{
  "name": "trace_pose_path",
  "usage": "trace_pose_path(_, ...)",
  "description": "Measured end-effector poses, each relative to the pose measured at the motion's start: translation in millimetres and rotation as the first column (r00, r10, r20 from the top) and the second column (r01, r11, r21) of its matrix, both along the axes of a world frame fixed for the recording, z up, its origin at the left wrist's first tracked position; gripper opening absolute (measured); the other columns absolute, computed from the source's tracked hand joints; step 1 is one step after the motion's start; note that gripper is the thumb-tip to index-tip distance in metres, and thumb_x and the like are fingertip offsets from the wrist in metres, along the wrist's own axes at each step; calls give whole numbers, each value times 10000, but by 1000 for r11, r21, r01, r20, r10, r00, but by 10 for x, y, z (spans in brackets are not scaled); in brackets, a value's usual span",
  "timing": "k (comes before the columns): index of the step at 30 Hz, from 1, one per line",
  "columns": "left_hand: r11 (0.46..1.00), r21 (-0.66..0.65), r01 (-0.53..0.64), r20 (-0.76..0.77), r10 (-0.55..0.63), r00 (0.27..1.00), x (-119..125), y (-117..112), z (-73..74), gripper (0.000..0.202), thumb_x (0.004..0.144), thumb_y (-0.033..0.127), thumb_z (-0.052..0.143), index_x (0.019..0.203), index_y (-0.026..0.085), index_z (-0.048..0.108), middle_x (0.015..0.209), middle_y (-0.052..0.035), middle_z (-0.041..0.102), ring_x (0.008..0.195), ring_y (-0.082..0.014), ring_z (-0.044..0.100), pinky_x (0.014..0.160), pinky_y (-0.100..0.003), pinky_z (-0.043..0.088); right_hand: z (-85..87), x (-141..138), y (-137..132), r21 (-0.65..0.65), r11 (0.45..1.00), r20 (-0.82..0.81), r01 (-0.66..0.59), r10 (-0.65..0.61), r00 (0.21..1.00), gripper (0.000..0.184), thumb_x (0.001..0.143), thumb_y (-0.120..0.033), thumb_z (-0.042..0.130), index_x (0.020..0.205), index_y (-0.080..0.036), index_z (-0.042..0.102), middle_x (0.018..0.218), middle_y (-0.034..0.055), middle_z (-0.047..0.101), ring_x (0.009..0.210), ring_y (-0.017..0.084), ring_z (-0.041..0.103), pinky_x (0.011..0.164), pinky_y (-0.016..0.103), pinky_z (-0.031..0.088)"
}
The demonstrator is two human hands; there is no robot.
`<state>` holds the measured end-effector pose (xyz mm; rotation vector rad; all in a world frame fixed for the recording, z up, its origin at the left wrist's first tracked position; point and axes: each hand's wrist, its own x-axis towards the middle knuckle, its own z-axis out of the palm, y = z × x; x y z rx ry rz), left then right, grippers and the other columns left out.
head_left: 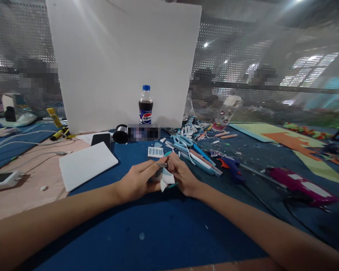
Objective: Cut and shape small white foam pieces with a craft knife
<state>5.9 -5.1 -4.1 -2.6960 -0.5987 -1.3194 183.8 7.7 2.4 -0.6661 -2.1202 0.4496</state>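
Note:
Both hands meet over the blue mat, around a small white foam piece with teal edges. My left hand is closed on its left side, thumb and fingers pinching it. My right hand is curled closed at its right side. A thin grey pointed blade shows at the right fingers, lying across the top of the piece; its handle is hidden in the grip. Just beyond the hands lies a small white tile with teal window-like shapes.
Light-blue scissors, foam strips and scraps lie behind the right hand. A blue glue gun and a magenta tool lie at right. A white sheet, wire spool and cola bottle stand left and ahead.

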Motion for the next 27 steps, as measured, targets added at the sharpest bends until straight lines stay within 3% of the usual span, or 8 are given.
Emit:
trace_pose_path(4,996,-42,-84,67,87,994,5,25,23,404,852,412,504,1138,127,470,880,-71,637,711,-135,608,666,-235,524,32,57,18,9,1000,6,-2,2,1000,360,937,-428,192,701,-208,350,698,0,379,683,151,366,649,296,340)
trace_pose_path(9,951,-166,-263,44,273,961,6,48,27,371,779,357,615,1070,158,498,885,-46,640,762,-152,625,665,-235,523,97,117,45,-37,990,-60,138,-140,988,309,945,-367,218,764,-200,405,736,14,413,696,148,406,671,299,351)
trace_pose_path(12,952,-172,-252,56,265,963,8,70,23,321,772,301,629,1041,165,519,870,-38,629,757,-151,615,655,-244,518,131,134,39,-63,987,-38,148,-150,988,307,930,-375,249,819,-185,464,749,26,438,712,159,427,679,311,359)
trace_pose_path(17,975,-129,-180,124,196,973,5,135,-8,327,785,244,624,1093,175,539,969,-70,542,878,-167,563,737,-287,504,180,107,-20,-171,973,39,154,-150,988,229,818,-313,467,958,-149,544,826,53,483,733,162,467,613,282,382)
trace_pose_path(21,962,-128,-241,101,255,962,-4,180,-52,311,782,218,624,1083,180,554,993,-79,500,868,-178,546,699,-293,508,176,75,-33,-217,960,84,178,-164,983,206,769,-246,493,920,-139,585,714,20,457,625,130,441,534,246,351)
trace_pose_path(27,952,-152,-267,50,277,959,-1,176,-62,338,776,190,625,1102,221,543,959,-47,499,822,-158,555,678,-260,503,150,42,-20,-163,960,128,229,-209,969,154,762,-254,523,850,-158,604,662,4,465,582,115,419,523,235,329)
